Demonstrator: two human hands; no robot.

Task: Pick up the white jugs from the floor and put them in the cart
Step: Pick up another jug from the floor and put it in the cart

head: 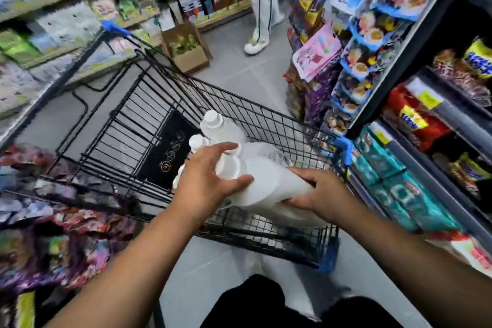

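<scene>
Jug (269, 184) seemingly between left hand (210, 181), right (322, 197)

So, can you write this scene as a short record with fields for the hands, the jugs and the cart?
left hand: grips cap end of held jug
right hand: grips its base end
held jug: white, lying sideways above cart
cart: black wire, at least two more white jugs inside
beyond cart: open cardboard box

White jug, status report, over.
Holding white jug: left grip at cap end, right grip at base. Jug over cart. Other jugs already inside, close by.
</scene>
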